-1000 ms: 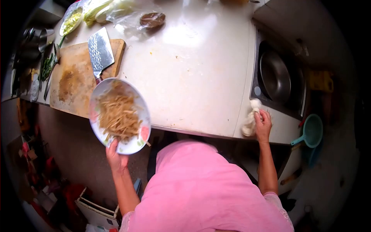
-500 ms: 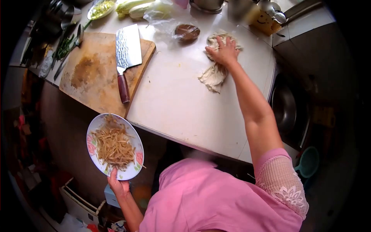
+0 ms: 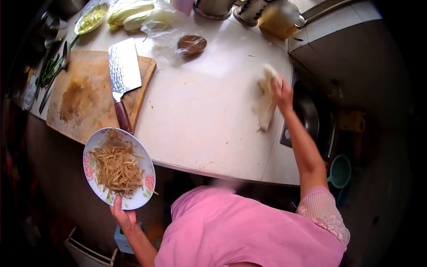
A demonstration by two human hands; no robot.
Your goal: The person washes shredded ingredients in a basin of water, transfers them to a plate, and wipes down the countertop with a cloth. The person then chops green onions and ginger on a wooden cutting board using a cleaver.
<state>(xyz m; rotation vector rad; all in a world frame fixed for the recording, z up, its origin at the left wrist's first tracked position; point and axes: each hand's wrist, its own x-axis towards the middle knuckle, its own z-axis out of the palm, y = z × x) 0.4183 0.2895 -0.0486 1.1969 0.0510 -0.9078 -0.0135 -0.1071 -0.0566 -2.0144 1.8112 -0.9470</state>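
Note:
My left hand (image 3: 123,213) grips the near rim of an oval floral plate (image 3: 92,183), thumb on top. Brown shredded strips (image 3: 118,167) are heaped on the plate, which hangs in front of the counter edge and the cutting board. Far to the right, my right hand (image 3: 282,92) is closed on a pale cloth (image 3: 266,104), blurred by motion, at the right side of the white counter (image 3: 209,120). A cleaver (image 3: 124,66) lies on the wooden cutting board (image 3: 66,115), its dark handle pointing towards me.
Behind the board are a dish of chopped greens (image 3: 91,21), pale cabbage (image 3: 135,18), and a brown lump (image 3: 192,45) beside a clear plastic bag (image 3: 162,26). Green vegetables (image 3: 50,71) lie at the left. A metal sink (image 3: 306,113) adjoins the counter's right edge. Small crumbs dot the counter.
My right hand has pulled the cloth from the back of the counter towards the sink side and nearer to me. The camera view has shifted right; my left hand still holds the plate.

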